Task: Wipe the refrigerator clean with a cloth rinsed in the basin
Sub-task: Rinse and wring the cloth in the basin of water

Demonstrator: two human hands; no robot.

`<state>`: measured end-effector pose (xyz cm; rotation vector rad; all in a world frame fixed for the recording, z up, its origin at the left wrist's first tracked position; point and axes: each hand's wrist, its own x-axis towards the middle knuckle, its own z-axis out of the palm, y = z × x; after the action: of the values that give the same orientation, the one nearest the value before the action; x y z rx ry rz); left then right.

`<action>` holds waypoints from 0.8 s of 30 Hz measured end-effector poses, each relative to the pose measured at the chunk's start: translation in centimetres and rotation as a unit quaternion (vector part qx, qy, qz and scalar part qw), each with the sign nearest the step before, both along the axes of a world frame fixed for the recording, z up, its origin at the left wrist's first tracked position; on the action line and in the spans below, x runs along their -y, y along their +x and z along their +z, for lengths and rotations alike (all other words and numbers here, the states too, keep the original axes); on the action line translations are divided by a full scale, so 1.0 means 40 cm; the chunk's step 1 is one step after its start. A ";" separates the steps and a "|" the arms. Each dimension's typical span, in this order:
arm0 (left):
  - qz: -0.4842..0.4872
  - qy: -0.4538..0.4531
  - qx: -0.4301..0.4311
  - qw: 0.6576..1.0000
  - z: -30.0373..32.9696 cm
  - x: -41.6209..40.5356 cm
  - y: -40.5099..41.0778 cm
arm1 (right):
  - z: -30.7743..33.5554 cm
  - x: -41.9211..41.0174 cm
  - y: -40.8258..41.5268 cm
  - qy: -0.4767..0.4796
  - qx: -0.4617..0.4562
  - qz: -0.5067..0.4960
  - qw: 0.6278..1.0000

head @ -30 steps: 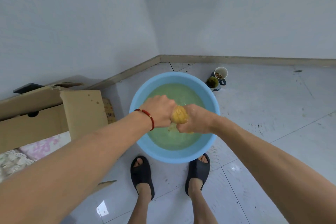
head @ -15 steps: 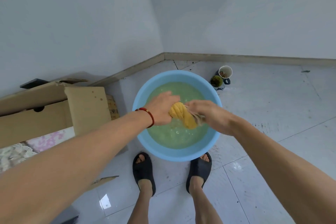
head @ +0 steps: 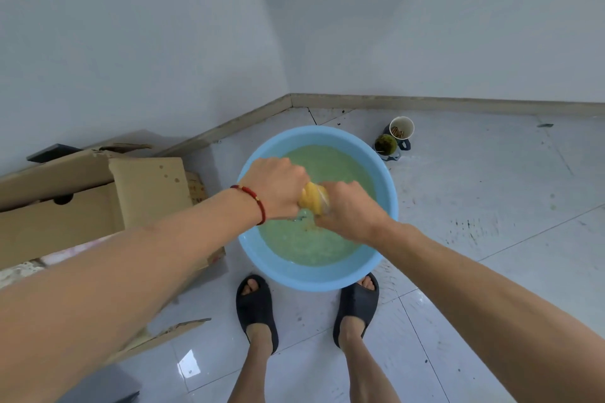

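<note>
yellow cloth (head: 312, 199), twisted into a tight rope, sat between the left hand (head: 278, 188) and the right hand (head: 352, 206), each grip closed hard on one end of it, held just above the greenish water in the blue basin (head: 388, 193). the basin stood on the floor close to the corner where the two walls met, with the person's slippered feet at its near rim. the step looked like wringing. to do it well, the fists would best turn in opposite ways and stay over the middle of the water, so drips fell inside the rim and not on the tiles, leaving the cloth damp rather than sopping. no refrigerator showed. counted: one cloth, one basin, two hands, two cups (head: 396, 137) beyond the far rim, one cardboard box (head: 98, 196) at the left.
</note>
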<state>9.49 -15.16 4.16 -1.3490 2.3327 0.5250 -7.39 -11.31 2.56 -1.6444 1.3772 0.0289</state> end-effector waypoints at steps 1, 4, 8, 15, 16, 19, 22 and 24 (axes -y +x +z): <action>0.097 0.073 -0.020 0.992 -0.004 -0.013 -0.014 | -0.010 0.006 -0.003 -0.054 -0.027 0.029 0.998; 0.388 0.352 -0.170 0.835 -0.012 -0.046 -0.036 | -0.031 0.018 -0.024 -0.169 -0.094 0.123 0.973; 0.424 0.550 -0.167 0.700 0.011 -0.050 -0.025 | -0.047 -0.003 -0.031 -0.293 -0.102 0.171 0.935; 0.227 0.256 -0.031 0.939 0.021 -0.031 -0.031 | 0.015 0.009 -0.043 0.044 0.067 0.045 0.996; 0.157 0.151 -0.036 0.975 0.017 -0.032 -0.022 | 0.022 0.015 -0.061 0.157 0.157 -0.058 0.973; 0.003 -0.031 -0.200 0.979 0.008 -0.032 0.017 | 0.029 0.003 -0.099 0.373 0.356 -0.281 0.810; -0.089 -0.125 -0.303 0.941 0.028 -0.019 0.023 | 0.009 -0.048 -0.062 0.517 0.462 -0.240 0.680; -0.142 -0.156 -0.320 0.924 0.043 -0.006 0.025 | 0.011 -0.077 -0.018 0.594 0.563 -0.145 0.556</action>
<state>10.47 -14.92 5.88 -1.0235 3.1991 0.5842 -8.10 -8.25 3.00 -0.0317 0.2724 -0.2143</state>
